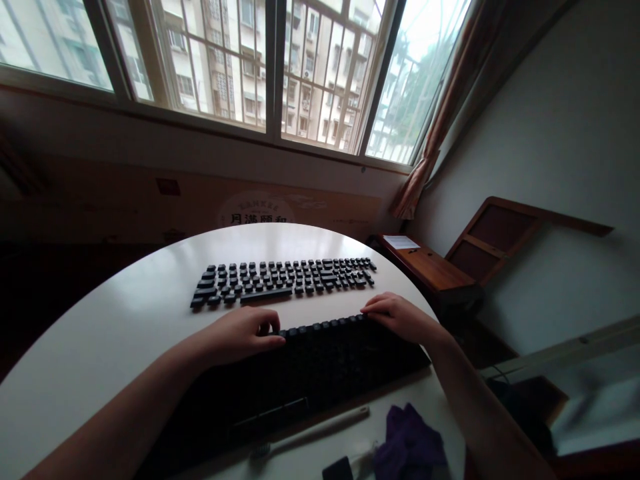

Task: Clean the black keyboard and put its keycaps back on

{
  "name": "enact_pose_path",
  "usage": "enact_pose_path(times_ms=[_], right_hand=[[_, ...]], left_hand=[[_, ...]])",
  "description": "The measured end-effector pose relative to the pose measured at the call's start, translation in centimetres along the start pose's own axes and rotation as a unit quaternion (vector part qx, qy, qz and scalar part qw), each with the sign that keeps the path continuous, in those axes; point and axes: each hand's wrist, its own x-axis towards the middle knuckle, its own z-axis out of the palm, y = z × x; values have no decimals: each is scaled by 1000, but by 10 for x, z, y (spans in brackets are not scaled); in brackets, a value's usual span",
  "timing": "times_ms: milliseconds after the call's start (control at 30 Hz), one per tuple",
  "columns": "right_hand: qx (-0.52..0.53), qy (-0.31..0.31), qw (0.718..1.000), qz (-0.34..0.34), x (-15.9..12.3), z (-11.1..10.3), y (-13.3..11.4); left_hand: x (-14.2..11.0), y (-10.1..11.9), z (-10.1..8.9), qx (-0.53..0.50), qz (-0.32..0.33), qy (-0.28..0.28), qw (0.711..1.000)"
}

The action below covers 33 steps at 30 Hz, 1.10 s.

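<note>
A black keyboard base (320, 363) lies across the near part of the white table, with a row of black keycaps (323, 326) along its far edge. My left hand (250, 331) is at the left end of this row, thumb and curled index finger closed around a keycap. At the row's right end, my right hand (397, 315) has its fingertips closed together on a keycap, which they largely hide. Beyond both hands, many loose black keycaps (267, 293) are laid out in keyboard order on the table.
The round white table (115, 313) carries a light-handled toothbrush (320, 427), a purple cloth (410, 443) and a small black object (338, 469) near its front edge. A wooden desk (435, 267) with a paper sheet (401, 242) stands right, below the barred window (220, 60).
</note>
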Motion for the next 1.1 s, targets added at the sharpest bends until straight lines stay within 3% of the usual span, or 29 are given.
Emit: enact_pose_path(times_ms=[167, 367, 500, 567, 667, 733, 900, 1100], right_hand=[[5, 16, 999, 28, 3, 1, 3], [-68, 10, 996, 60, 5, -1, -14], [-57, 12, 997, 53, 3, 0, -12], [-12, 49, 998, 46, 1, -1, -6], [26, 160, 986, 43, 0, -5, 1], [17, 188, 982, 21, 0, -7, 0], [1, 64, 997, -39, 0, -5, -11], [-36, 83, 996, -27, -1, -7, -15]], left_hand=[[-1, 1, -1, 8, -3, 0, 1000], [0, 2, -1, -1, -7, -3, 1000], [0, 2, -1, -3, -6, 0, 1000], [-1, 3, -2, -4, -9, 3, 1000], [-1, 5, -3, 0, -12, 2, 1000], [-1, 5, -2, 1, -11, -1, 1000], [0, 1, 0, -2, -14, -3, 1000], [1, -1, 1, -18, -9, 3, 1000]])
